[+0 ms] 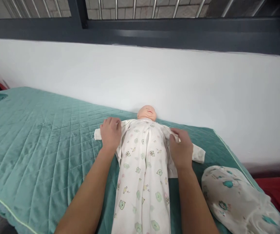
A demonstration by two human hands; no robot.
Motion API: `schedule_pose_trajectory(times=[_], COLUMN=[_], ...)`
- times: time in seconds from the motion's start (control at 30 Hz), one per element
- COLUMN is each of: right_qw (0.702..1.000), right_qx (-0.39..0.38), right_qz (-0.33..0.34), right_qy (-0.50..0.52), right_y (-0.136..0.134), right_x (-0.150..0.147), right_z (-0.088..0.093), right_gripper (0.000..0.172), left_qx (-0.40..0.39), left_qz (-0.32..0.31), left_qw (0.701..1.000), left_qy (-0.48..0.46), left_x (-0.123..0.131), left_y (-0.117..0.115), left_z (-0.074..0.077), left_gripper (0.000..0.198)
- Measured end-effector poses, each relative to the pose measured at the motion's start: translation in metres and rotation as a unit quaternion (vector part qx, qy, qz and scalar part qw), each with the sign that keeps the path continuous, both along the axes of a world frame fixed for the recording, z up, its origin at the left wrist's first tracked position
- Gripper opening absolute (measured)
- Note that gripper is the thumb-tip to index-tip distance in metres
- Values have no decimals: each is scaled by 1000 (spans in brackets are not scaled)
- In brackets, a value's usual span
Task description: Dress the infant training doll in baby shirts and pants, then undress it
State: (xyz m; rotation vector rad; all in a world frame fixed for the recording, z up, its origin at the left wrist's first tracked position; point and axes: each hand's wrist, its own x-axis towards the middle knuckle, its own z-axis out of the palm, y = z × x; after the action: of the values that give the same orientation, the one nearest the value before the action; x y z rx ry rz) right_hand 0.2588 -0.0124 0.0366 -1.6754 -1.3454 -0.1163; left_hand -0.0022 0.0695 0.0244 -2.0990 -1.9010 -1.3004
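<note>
A baby doll lies on its back with its bald head (146, 112) near the wall. A long white baby gown (143, 182), printed with green bears and small animals, covers its body. Both sleeves spread outward. My left hand (110, 132) is closed at the sleeve on the left, whose pale cuff (97, 134) sticks out beyond it; my palm hides the grip. On the other side, my right hand (181, 148) pinches white cloth near the shoulder, and the right cuff (198, 153) shows past the wrist. The doll's hands and legs are out of sight.
A green quilted cover (52, 139) lies under the doll. A rounded bundle of white printed cloth (232, 198) rests at the lower right, beside something red (276, 191). Behind stands a white wall (105, 74) below a dark window frame (154, 34) with metal bars.
</note>
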Motion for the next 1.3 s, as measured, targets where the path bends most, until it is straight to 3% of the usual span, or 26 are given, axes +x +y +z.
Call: schedule_pose_trajectory(times=[0.07,0.13,0.23,0.37,0.57,0.7,0.77,0.87,0.97,1.03,1.1,1.13,1.2,1.3], right_qw=[996,991,987,980,956,964,967,977,985,959,903,875,825,786], right_qx=[-64,-106,-140,-181,-212,-218,-222,-188,-147,-170,-211,-239,-298,-344], right_qz=[64,81,63,6,-10,-20,-42,-50,69,202,317,341,340,312], right_qy=[12,3,-48,-82,-201,-154,-116,-91,-59,-105,-198,-246,-339,-409], right_y=[3,7,11,17,20,22,23,26,34,45,61,70,88,106], right_x=[-12,-15,-10,-6,23,47,45,17,-32,-69,-102,-115,-135,-151], right_z=[-1,-5,-11,-13,-17,-22,-15,11,43,59,67,68,67,61], right_gripper=[37,42,47,48,47,47,46,46,47,42,41,40,37,34], left_qx=[7,-17,-59,-101,-168,-175,-171,-161,-163,-166,-169,-171,-177,-193], left_qz=[-83,-131,-113,-75,-56,-52,-54,-69,-79,-78,-76,-73,-63,-64], left_qw=[996,989,986,982,976,977,978,980,980,980,981,981,981,978], left_qy=[41,74,107,139,127,109,105,96,83,75,62,53,40,42], left_x=[6,11,16,16,-10,-25,-26,-25,-24,-25,-25,-26,-26,-27], left_y=[2,6,10,15,27,28,26,24,25,26,26,27,28,29], left_z=[-3,-6,-10,-2,3,-7,-11,-12,-11,-10,-10,-10,-10,-10], left_gripper=[26,32,35,37,39,40,40,40,39,39,39,39,41,41])
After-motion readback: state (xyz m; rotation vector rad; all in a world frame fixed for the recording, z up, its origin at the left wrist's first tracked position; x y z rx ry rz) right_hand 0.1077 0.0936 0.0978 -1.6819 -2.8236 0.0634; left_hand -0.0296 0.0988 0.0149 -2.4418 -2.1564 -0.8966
